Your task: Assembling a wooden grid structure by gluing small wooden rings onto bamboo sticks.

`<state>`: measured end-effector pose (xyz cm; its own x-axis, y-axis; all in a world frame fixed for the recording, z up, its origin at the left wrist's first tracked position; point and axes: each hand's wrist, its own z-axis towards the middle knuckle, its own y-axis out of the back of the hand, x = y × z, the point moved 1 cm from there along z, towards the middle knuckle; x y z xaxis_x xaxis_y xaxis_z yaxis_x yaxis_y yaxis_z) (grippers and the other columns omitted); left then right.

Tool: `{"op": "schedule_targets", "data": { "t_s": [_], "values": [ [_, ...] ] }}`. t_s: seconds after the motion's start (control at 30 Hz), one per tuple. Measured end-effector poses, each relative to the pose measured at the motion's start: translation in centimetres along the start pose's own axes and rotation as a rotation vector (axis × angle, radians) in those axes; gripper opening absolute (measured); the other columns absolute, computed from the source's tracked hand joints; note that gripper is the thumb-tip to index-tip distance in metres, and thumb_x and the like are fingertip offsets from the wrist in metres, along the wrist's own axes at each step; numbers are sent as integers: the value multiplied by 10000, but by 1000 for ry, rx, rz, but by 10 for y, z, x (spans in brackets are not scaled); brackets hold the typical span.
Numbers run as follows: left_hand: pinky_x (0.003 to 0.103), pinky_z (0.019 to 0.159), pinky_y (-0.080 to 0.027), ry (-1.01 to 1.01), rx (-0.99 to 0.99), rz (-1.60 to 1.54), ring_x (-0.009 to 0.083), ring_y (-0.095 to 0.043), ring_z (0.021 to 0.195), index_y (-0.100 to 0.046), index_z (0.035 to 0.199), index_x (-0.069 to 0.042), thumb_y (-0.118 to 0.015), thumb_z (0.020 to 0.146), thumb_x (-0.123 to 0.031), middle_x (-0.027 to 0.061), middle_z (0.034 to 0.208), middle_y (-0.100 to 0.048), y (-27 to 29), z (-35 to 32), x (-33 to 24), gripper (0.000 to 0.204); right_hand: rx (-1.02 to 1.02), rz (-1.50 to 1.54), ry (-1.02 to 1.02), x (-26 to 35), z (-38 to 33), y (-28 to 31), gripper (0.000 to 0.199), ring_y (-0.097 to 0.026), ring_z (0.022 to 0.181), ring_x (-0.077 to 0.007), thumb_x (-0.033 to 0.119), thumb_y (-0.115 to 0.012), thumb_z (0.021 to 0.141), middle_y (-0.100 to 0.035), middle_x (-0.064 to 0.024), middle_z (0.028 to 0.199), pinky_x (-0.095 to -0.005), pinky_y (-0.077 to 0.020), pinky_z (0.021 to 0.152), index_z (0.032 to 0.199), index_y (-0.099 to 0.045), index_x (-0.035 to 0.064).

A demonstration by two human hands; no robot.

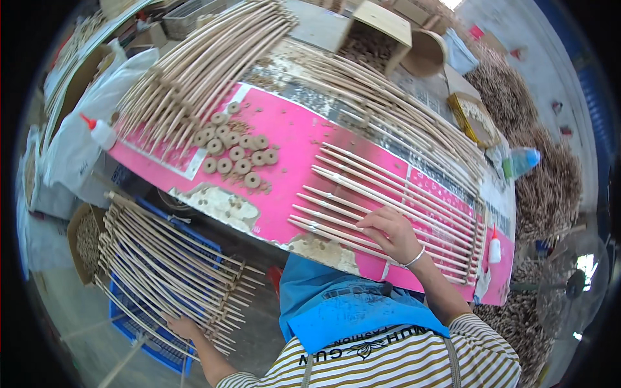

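Okay, head view. Right hand (391, 234) is over a row of pale sticks (394, 205) on the pink board (284, 129), thumb and fingertips drawn together at the near sticks; can't tell if it pinches one. Sticks lie side by side, right ends meeting a crossbar (477, 242), left ends free. White glue bottle (495, 251) with red tip stands just beyond the crossbar.

Left hand (184, 327) is down at lower left, touching the near edge of a second stick rack (171, 265) on the blue crate (139, 312). Finger closure there: can't tell, too small.

Also on the pink board: loose pile of round discs (236, 153) with centre holes, left of the row. Stacked sticks (207, 64) sit behind the discs. Another bottle (101, 133), red-tipped, is near the table's left end. Open box (381, 26) of small bits at the back.
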<state>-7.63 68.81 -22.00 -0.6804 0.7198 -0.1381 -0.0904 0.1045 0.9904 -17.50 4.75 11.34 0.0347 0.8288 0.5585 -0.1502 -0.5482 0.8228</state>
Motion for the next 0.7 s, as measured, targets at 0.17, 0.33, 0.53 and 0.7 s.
{"op": "schedule_targets", "data": {
  "t_s": [0.17,0.33,0.53,0.7],
  "values": [
    [488,942,-544,-146,-278,-153,417,-636,1151,-484,1548,-120,-662,1023,-191,220,1369,-596,40,-2,-27,560,-254,32,-138,-33,-24,34,132,-698,901,-295,72,-732,916,-725,-123,939,-393,-554,822,1041,-768,53],
    [348,943,-511,-642,-217,-713,251,-640,1059,-639,1322,34,-564,1091,-131,158,1211,-659,129,-94,-189,293,-485,-70,-324,-114,-67,73,169,-695,944,-285,56,-690,948,-726,-125,990,-381,-545,841,1101,-756,27],
    [360,940,-524,-1420,167,-965,259,-676,1089,-689,1240,19,-664,959,9,142,1216,-713,227,-250,-414,282,-627,76,-415,-157,-100,106,210,-695,923,-208,44,-670,973,-712,-106,985,-329,-549,807,1173,-735,37],
    [454,1083,-481,-2134,431,-691,330,-602,1285,-636,1428,-160,-751,896,-107,118,1417,-631,228,-412,-583,547,-523,197,-352,-119,-120,66,166,-707,923,-280,71,-715,945,-745,-118,1003,-377,-556,821,1103,-761,51]
  ]
}}
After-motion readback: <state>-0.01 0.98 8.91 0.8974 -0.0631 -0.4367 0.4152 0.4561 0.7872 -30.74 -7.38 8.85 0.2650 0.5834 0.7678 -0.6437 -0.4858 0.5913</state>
